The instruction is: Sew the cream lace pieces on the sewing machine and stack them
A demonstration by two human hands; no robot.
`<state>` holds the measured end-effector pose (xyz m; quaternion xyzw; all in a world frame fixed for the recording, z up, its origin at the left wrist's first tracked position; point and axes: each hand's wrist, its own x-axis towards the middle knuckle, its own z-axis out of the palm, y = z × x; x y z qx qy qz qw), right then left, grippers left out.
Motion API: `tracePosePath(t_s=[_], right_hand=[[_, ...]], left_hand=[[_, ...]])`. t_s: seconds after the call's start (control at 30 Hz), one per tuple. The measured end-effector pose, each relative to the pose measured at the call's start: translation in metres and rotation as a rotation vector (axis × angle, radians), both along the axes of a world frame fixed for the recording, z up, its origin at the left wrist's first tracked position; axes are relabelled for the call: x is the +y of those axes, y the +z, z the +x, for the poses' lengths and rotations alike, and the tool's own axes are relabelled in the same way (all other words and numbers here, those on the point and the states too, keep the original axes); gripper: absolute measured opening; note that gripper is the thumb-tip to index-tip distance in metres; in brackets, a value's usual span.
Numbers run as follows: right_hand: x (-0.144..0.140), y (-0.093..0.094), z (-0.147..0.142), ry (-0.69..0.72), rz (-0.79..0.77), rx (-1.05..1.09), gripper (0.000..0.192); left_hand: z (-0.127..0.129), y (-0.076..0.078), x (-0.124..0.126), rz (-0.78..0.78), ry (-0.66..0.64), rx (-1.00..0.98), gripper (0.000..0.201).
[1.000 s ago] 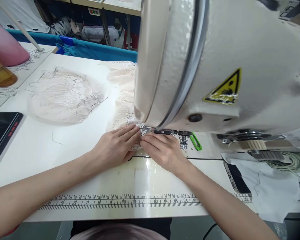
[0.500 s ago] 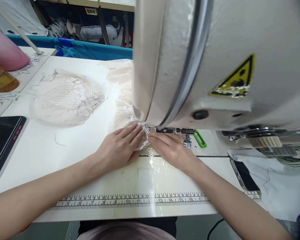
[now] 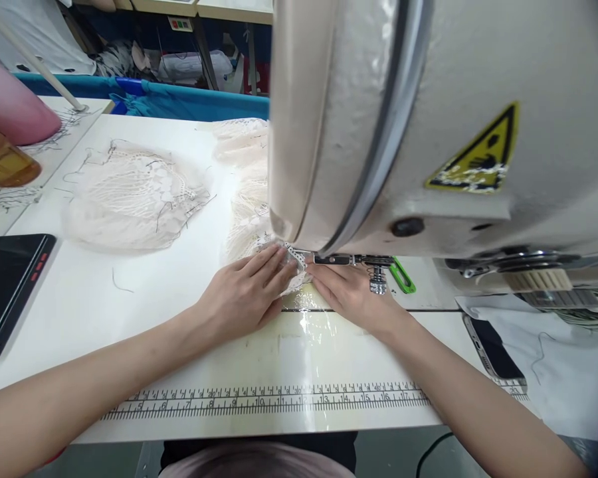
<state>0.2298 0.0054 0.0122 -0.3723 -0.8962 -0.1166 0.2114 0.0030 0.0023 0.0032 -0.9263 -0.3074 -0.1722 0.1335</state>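
The lace fabric (image 3: 252, 212) is pinned flat on the white table (image 3: 144, 292) by the left hand (image 3: 244, 295) and right hand (image 3: 351, 292), fingers extended, beneath the sewing machine (image 3: 428, 119), which hides the needle. A lace pile (image 3: 134, 199) lies leftward.

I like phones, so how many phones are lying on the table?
2. One black phone lies at the table's left edge, left of the left hand. The other phone lies right of the right hand, beside white cloth. The sewing machine may hide more.
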Motion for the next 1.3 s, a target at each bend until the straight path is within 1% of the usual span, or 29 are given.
tracePosePath(t_s=[0.13, 0.3, 0.5, 0.63, 0.8, 0.87, 1.0, 1.17, 1.3], right_hand=[[0.003, 0.0, 0.001, 0.006, 0.025, 0.009, 0.014], [0.003, -0.002, 0.002, 0.014, -0.034, -0.015, 0.014], [0.001, -0.015, 0.001, 0.025, -0.09, -0.024, 0.024], [-0.001, -0.019, -0.003, 0.027, -0.046, -0.043, 0.027], [-0.007, -0.012, -0.015, 0.01, 0.125, -0.068, 0.024], [-0.008, -0.01, -0.018, 0.02, 0.167, -0.064, 0.022], [-0.007, -0.009, -0.018, 0.042, 0.16, -0.029, 0.024], [-0.007, -0.008, -0.015, 0.051, 0.105, -0.029, 0.022], [-0.009, -0.008, -0.016, 0.048, 0.121, -0.032, 0.022]], left_hand=[[-0.001, 0.0, 0.001, 0.013, -0.023, 0.016, 0.039], [-0.003, -0.001, 0.003, 0.041, -0.117, 0.006, 0.037], [-0.006, 0.002, 0.005, 0.037, -0.091, -0.042, 0.037], [-0.007, 0.003, 0.005, 0.025, -0.063, -0.059, 0.037], [-0.007, 0.001, 0.006, 0.042, -0.053, -0.073, 0.035], [-0.006, -0.001, 0.006, 0.045, -0.045, -0.075, 0.035], [-0.005, -0.001, 0.005, 0.045, -0.029, -0.085, 0.034], [-0.005, 0.001, 0.007, -0.002, -0.113, -0.093, 0.035], [-0.006, 0.002, 0.008, -0.011, -0.106, -0.076, 0.035]])
